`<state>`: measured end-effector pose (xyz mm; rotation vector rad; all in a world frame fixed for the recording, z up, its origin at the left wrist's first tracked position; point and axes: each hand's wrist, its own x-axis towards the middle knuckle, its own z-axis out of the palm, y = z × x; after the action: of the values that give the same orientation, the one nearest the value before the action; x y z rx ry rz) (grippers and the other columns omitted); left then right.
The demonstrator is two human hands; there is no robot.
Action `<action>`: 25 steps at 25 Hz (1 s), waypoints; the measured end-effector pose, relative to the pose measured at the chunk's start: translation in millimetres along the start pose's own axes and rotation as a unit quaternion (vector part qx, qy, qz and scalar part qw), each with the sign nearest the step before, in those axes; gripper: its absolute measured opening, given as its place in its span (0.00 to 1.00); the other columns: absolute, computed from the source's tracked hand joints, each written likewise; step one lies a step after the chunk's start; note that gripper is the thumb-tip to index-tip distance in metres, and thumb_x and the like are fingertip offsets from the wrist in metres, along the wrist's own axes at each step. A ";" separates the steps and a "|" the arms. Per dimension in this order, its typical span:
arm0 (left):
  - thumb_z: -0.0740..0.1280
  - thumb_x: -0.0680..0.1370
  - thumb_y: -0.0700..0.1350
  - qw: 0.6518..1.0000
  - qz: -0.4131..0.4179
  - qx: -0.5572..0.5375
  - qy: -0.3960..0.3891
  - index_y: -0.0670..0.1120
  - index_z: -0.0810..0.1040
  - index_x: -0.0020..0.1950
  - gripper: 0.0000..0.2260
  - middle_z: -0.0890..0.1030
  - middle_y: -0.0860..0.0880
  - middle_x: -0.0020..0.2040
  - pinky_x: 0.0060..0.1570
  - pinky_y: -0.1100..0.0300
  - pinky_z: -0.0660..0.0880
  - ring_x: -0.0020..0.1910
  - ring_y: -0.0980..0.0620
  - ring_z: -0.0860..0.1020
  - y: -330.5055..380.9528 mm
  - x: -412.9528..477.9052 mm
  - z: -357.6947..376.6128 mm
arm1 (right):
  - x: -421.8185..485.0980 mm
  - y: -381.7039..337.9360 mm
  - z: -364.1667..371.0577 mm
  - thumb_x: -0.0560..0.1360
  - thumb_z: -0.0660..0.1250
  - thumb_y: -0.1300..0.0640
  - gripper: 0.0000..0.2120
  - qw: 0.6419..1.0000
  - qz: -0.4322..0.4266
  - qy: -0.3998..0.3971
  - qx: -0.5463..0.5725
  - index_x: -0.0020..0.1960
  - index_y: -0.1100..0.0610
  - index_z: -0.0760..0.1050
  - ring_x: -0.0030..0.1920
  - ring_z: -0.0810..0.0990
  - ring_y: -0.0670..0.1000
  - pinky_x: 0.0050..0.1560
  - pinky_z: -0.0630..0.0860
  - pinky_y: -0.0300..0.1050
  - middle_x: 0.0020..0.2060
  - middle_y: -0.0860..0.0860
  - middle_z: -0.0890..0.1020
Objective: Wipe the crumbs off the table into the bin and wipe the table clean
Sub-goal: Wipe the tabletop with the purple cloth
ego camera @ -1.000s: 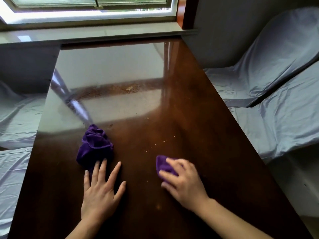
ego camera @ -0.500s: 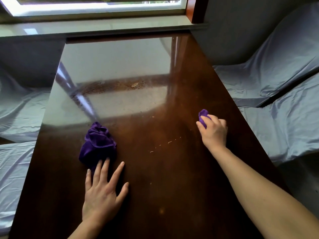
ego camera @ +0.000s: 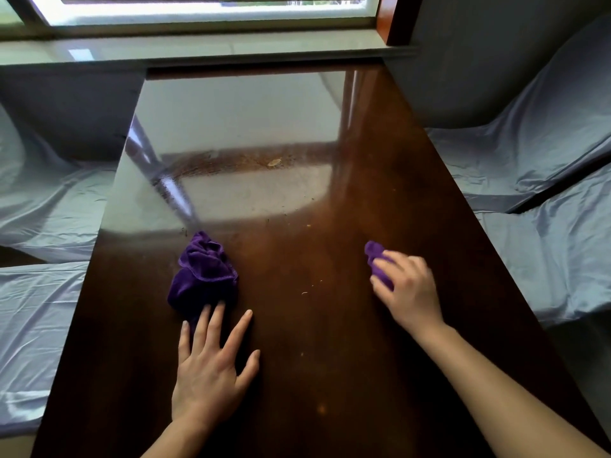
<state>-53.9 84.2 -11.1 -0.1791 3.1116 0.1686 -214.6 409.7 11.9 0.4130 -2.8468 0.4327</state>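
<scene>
A glossy dark brown table (ego camera: 330,358) fills the view. My right hand (ego camera: 408,290) presses a small purple cloth (ego camera: 375,256) onto the table at the right of the middle. My left hand (ego camera: 211,365) lies flat with fingers spread, its fingertips touching the near edge of a crumpled purple cloth (ego camera: 203,271). A few small crumbs (ego camera: 305,292) lie between the two hands. More crumbs and one larger flake (ego camera: 273,162) sit farther back in the window's reflection. No bin is in view.
Seats covered in light blue-grey fabric flank the table, one on the right (ego camera: 545,160) and one on the left (ego camera: 36,200). A window sill (ego camera: 198,49) runs along the table's far end under a bright window.
My right hand with its cloth swept from the near middle out to the far right, then came back toward me and inward. The left hand and the crumpled cloth stayed put.
</scene>
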 end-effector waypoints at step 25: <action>0.57 0.74 0.66 0.999 -0.008 -0.031 -0.011 0.61 0.61 0.75 0.30 0.60 0.45 0.78 0.75 0.39 0.51 0.79 0.46 0.52 3.2 -0.5 -8.8 | -15.2 -96.1 29.5 0.71 0.68 0.44 0.17 0.958 -0.278 -0.059 0.026 0.58 0.46 0.80 0.52 0.80 0.57 0.48 0.75 0.50 0.62 0.50 0.81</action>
<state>-54.0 86.4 -2.0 -0.2004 3.0839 0.2647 -176.2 315.8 4.8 1.2395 -2.6609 0.3754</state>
